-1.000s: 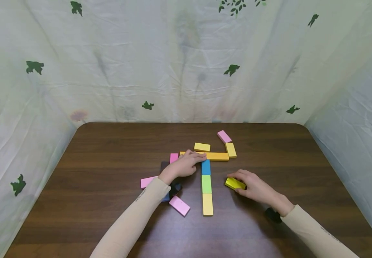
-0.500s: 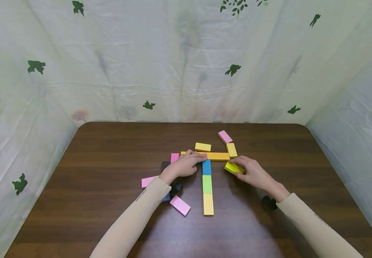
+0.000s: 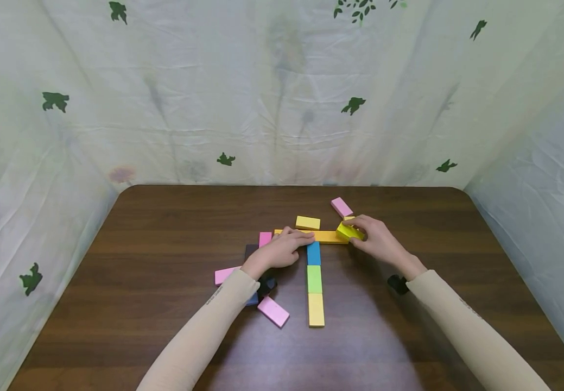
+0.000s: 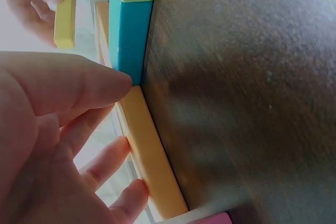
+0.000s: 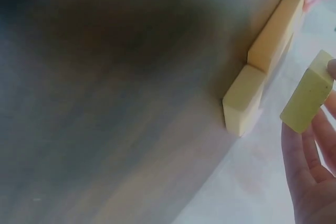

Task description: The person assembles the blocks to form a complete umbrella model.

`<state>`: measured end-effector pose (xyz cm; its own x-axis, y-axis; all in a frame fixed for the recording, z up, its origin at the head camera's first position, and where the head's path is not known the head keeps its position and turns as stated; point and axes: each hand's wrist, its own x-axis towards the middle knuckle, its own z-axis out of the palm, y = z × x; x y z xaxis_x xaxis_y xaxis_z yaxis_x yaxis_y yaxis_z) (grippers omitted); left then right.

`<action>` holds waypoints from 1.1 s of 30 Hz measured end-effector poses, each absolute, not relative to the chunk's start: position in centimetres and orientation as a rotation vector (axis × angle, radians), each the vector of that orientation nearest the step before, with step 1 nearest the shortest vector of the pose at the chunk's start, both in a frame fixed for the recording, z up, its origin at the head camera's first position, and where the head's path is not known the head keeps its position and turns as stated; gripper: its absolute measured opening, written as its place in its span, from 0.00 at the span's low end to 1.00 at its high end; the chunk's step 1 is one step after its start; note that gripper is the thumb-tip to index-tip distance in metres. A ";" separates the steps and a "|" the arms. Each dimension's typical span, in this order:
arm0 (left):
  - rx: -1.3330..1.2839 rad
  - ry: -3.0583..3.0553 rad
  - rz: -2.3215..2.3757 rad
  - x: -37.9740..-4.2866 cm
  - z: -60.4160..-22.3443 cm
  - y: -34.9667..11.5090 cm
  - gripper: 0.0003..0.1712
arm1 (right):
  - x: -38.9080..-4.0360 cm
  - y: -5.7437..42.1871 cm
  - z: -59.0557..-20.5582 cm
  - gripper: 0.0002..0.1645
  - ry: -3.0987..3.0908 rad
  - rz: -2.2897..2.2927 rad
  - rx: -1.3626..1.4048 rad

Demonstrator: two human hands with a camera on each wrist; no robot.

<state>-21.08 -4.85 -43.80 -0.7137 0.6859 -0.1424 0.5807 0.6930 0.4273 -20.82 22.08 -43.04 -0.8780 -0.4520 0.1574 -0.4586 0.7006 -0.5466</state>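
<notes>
My right hand pinches a bright yellow block between thumb and fingers. In the right wrist view that yellow block is raised, apart from the orange block and the pale yellow block below. My left hand rests on the orange blocks, fingertips near the blue block. The left wrist view shows its thumb at the joint of the blue block and orange block, other fingertips touching the orange. A green block and a yellow block continue the column.
Behind the orange row lies another yellow block, with a pink block farther back. Pink blocks and dark ones, partly hidden, surround the left forearm. The brown table backs onto a pale leaf-patterned curtain.
The right hand has carried the bright yellow block away from me and slightly left, from beside the green block to over the orange row's right end. The left hand has stayed in place.
</notes>
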 end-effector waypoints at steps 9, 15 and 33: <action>0.985 2.608 0.499 -21.1 -43.7 -4.8 0.30 | -23.3 20.9 -42.7 0.24 -2.909 0.955 0.731; 0.981 2.606 0.495 -21.2 -43.9 -4.8 0.30 | -24.8 20.2 -42.8 0.24 -2.938 0.954 0.693; 0.982 2.601 0.501 -21.1 -43.7 -4.9 0.30 | -28.7 18.5 -42.8 0.21 -2.957 0.902 0.676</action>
